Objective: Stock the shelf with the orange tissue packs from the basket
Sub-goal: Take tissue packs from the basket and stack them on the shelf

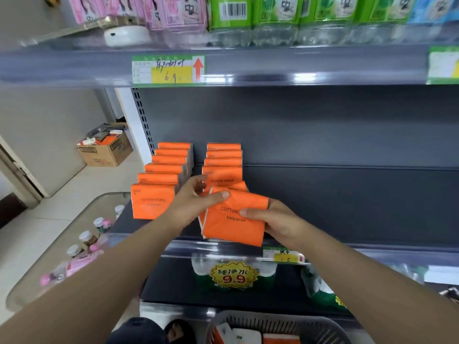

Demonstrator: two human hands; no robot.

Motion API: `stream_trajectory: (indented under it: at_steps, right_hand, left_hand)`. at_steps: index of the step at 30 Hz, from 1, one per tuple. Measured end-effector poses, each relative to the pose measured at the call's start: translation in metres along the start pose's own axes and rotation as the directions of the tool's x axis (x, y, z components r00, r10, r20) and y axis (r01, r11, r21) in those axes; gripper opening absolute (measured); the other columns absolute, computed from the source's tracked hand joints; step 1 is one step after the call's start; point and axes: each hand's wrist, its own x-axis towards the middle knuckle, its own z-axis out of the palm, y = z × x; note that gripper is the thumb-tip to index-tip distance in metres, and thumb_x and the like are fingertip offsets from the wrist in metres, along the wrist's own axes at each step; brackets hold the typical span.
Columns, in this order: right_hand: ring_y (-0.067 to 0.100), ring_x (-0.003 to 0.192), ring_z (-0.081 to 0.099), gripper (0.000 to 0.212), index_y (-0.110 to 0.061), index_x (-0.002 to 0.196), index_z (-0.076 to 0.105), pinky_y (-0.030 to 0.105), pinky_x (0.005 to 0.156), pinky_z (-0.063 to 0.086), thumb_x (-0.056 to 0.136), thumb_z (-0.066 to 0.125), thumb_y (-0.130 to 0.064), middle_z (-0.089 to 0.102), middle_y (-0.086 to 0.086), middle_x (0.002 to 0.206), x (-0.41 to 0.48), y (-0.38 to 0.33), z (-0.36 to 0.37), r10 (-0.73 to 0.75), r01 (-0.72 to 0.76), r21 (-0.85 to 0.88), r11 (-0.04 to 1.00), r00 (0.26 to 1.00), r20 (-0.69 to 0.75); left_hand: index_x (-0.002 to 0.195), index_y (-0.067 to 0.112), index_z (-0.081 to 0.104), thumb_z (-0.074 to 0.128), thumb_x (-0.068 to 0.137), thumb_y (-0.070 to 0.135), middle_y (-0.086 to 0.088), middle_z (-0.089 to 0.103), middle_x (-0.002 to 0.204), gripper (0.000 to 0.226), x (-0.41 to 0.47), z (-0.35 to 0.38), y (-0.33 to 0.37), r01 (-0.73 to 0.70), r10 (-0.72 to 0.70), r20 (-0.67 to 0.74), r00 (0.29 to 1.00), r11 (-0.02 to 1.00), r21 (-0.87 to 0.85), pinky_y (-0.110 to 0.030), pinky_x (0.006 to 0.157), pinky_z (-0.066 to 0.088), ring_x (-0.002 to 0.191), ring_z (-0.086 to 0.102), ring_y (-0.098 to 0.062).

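I see both hands on one orange pack point(236, 219) at the front of the dark shelf point(347, 207). The pack is tilted, its printed face toward me, right in front of the right row point(223, 162).

My left hand point(191, 202) grips its upper left corner. The thumb lies across the top edge, and the fingers curl behind and are mostly hidden. My right hand point(278, 224) grips the right side, thumb pressed on the face and covering part of the print. Its fingers are out of sight behind the pack.

Pale edges at the pack's left side suggest more packs held behind it, but I cannot count them. Its lower edge overlaps the shelf's front rail, so I cannot tell whether it rests on the shelf or hangs just above.

The left row point(161, 180) stands just beside the right one, its packs upright and one behind another. The rear packs show only their tops.

The basket point(285, 321) is cut off by the bottom edge of the frame. I can make out orange and white shapes in it, but they are too blurred to name. A price tag point(283, 255) sits half hidden under my right wrist.
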Motion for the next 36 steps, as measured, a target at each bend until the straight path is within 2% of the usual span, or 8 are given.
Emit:
stream_trajectory:
  at_steps: [4,9,14,18,22,27,31,36]
  right_hand:
    - [0.026,0.109,0.065,0.057,-0.013,0.122,0.058,0.044,0.096,0.051,0.071,0.083,-0.017,0.069,0.009,0.115,0.025,0.009,-0.002,-0.011,0.011,0.007,1.0,0.997,-0.082]
    - [0.021,0.105,0.065,0.057,-0.015,0.124,0.056,0.04,0.094,0.052,0.074,0.081,-0.017,0.069,0.006,0.114,0.05,0.019,0.003,-0.047,0.048,0.003,0.999,0.985,-0.164]
    - [0.015,0.107,0.062,0.056,-0.019,0.129,0.049,0.029,0.089,0.052,0.08,0.075,-0.016,0.063,0.003,0.121,0.068,0.018,0.005,-0.139,0.12,-0.118,0.986,0.975,-0.175]
    - [0.016,0.112,0.061,0.051,-0.026,0.124,0.053,0.042,0.102,0.046,0.08,0.076,-0.016,0.065,0.001,0.121,0.081,0.013,0.002,-0.214,0.186,-0.268,0.945,0.974,-0.078]
    - [0.017,0.12,0.056,0.067,-0.026,0.134,0.047,0.045,0.106,0.043,0.076,0.079,-0.024,0.06,0.0,0.128,0.088,0.018,0.004,-0.233,0.202,-0.315,0.927,0.97,-0.064]
    - [0.014,0.118,0.057,0.073,-0.026,0.141,0.039,0.041,0.105,0.044,0.079,0.077,-0.024,0.06,-0.002,0.128,0.09,0.028,0.005,-0.186,0.148,-0.294,0.944,0.977,-0.107]
    - [0.015,0.118,0.057,0.067,-0.025,0.139,0.041,0.042,0.105,0.044,0.081,0.074,-0.03,0.06,-0.003,0.128,0.092,0.032,0.009,-0.16,0.116,-0.335,0.935,0.981,-0.108]
    - [0.015,0.117,0.057,0.062,-0.027,0.137,0.045,0.041,0.104,0.045,0.081,0.073,-0.035,0.061,-0.004,0.126,0.092,0.029,0.01,-0.126,0.081,-0.375,0.923,0.987,-0.097]
  left_hand:
    - [0.147,0.027,0.031,0.087,0.047,0.063,0.001,0.052,0.141,0.12,0.015,0.002,-0.03,0.134,-0.136,-0.003,0.991,0.978,-0.162,-0.044,0.101,0.048,0.119,0.059,-0.019]
    - [0.13,0.023,0.052,0.086,0.054,0.055,0.0,0.066,0.122,0.089,0.023,0.008,-0.045,0.122,-0.114,0.052,0.992,0.971,-0.204,-0.039,0.097,0.051,0.109,0.065,-0.017]
    - [0.129,0.021,0.047,0.074,0.083,0.014,0.008,0.064,0.109,0.054,0.042,0.011,-0.045,-0.023,0.012,-0.058,0.998,0.979,-0.201,-0.012,0.069,0.051,0.091,0.063,0.004]
    - [0.126,0.031,0.047,0.074,0.082,0.008,0.01,0.065,0.111,0.056,0.051,0.015,-0.05,-0.123,0.116,-0.053,0.992,0.983,-0.134,-0.009,0.073,0.052,0.091,0.064,0.007]
    - [0.118,0.038,0.05,0.076,0.08,0.005,0.004,0.065,0.118,0.057,0.055,0.018,-0.061,-0.2,0.196,-0.056,0.979,0.976,-0.087,-0.011,0.082,0.05,0.103,0.063,0.003]
    - [0.134,0.032,0.046,0.073,0.083,0.019,0.012,0.064,0.118,0.06,0.053,0.017,-0.069,-0.125,0.125,-0.012,0.992,0.984,-0.124,-0.017,0.087,0.048,0.106,0.061,0.002]
    - [0.128,0.035,0.043,0.071,0.085,0.019,0.018,0.061,0.113,0.054,0.053,0.016,-0.07,-0.082,0.082,-0.011,0.997,0.99,-0.113,-0.011,0.078,0.046,0.101,0.057,0.008]
    - [0.136,0.027,0.045,0.075,0.08,0.029,0.008,0.063,0.121,0.064,0.056,0.01,-0.072,-0.05,0.051,0.02,0.998,0.996,-0.075,-0.027,0.095,0.047,0.112,0.06,-0.006]
